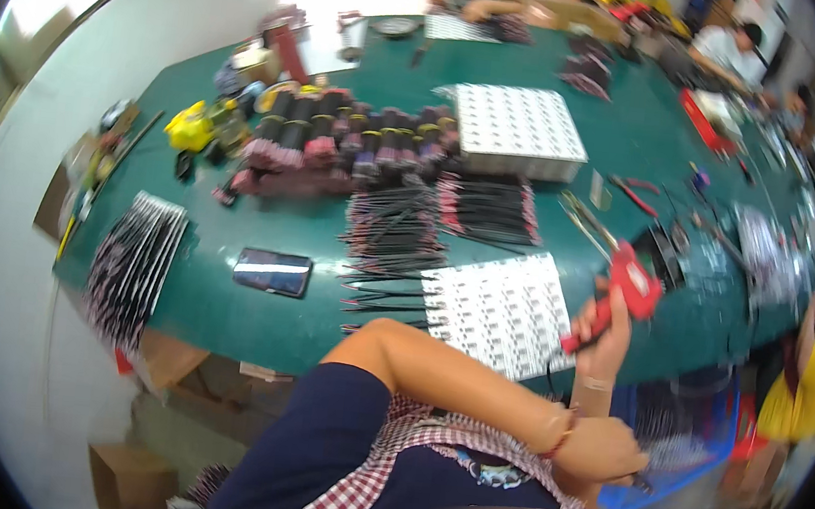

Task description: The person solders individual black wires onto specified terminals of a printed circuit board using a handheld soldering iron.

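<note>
My right hand [606,335] is wrapped round the grip of a red pistol-shaped soldering gun [635,283]. Two metal prongs reach out from its front toward the far left, over the green table. Across my body stretches my left arm, and my left hand [605,450] is closed below my right wrist, beside the blue crate. A small dark bit shows at its fingers; what it holds is unclear. Just left of the soldering gun lies a white printed sheet [499,314], with thin black wires [389,243] with pinkish ends tucked along its left edge.
Bundled wires [325,137] and a white printed stack [520,132] stand farther back. A phone [272,272] and wires on sheets [135,266] lie left. Red-handled pliers [635,194] and a black box [661,256] lie near the soldering gun. The blue crate [727,427] stands below; other people sit around the table.
</note>
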Demonstrator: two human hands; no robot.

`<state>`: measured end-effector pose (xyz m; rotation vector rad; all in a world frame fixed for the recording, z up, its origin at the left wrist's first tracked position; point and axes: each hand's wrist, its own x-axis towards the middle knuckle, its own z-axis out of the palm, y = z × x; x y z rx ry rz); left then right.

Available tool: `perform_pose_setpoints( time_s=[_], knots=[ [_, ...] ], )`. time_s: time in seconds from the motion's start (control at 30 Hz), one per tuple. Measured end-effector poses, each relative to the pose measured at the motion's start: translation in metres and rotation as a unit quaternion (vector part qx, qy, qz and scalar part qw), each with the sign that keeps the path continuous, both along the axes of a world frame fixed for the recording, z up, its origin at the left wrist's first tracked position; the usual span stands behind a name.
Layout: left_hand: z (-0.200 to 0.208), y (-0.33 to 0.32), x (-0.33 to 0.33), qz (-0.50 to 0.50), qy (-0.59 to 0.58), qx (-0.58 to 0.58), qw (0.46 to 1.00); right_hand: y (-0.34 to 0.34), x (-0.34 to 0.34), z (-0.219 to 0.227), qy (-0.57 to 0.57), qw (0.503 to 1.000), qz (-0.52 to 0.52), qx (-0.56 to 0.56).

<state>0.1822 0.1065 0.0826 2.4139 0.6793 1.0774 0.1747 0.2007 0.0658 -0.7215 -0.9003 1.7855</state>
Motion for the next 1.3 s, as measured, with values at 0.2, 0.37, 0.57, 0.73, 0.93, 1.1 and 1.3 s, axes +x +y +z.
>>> perform_pose_setpoints(
  time_s=[0.2,0.37,0.57,0.73,0.93,1.1,1.3],
  knots=[
    [-0.031,0.004,0.080,0.025,0.184,0.059,0.981,0.017,-0.035,0.015,-0.039,0.998,0.035,0.024],
    [-0.021,-0.037,0.076,-0.057,0.183,0.090,0.977,0.018,-0.030,0.009,0.030,0.998,0.035,0.046],
    [-0.017,-0.058,0.065,-0.101,0.157,0.060,0.981,0.023,-0.023,0.015,0.067,0.996,-0.006,0.052],
    [-0.006,-0.071,0.056,-0.032,0.190,0.073,0.979,0.030,-0.022,0.019,0.078,0.995,-0.026,0.061],
    [0.003,-0.074,0.056,-0.016,0.207,0.122,0.971,0.040,-0.009,0.041,0.069,0.988,-0.093,0.103],
    [0.026,-0.064,0.059,-0.022,0.208,0.173,0.962,0.063,-0.001,0.084,0.060,0.975,-0.123,0.174],
    [0.068,-0.073,0.052,0.068,0.203,0.255,0.943,0.082,-0.003,0.149,0.044,0.956,-0.145,0.253]
  ],
)
